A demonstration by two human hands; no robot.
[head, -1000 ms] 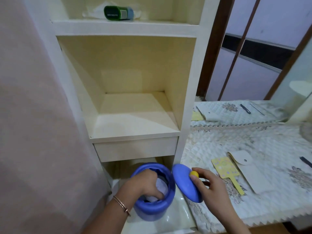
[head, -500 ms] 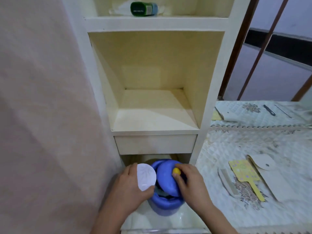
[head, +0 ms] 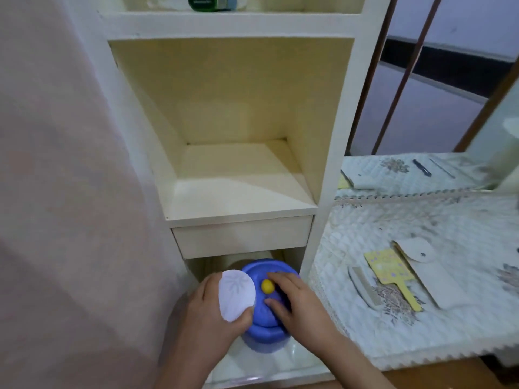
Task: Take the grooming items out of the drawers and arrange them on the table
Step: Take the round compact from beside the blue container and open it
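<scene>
At six o'clock the left hand (head: 207, 313) grips a white disc (head: 236, 295) just beside the blue jar (head: 264, 336). The right hand (head: 297, 301) lies flat, fingers relaxed, on the jar's lid (head: 261, 269). At three o'clock a comb (head: 365, 289) and a yellow mirror (head: 389, 269) lie on the desk (head: 449, 327).

No lettering can be read anywhere. The green container (head: 207, 1) on the top shelf (head: 233, 22), far above the left hand (head: 213, 313) and the right hand (head: 297, 301), has a line of pale print, too blurred to make out. The white oval pad (head: 236, 294) pinched in the left hand shows only a faint starburst motif. The yellow paddle (head: 389, 269) on the table (head: 421, 220), right of the hands, bears small pale marks, no legible characters.
</scene>
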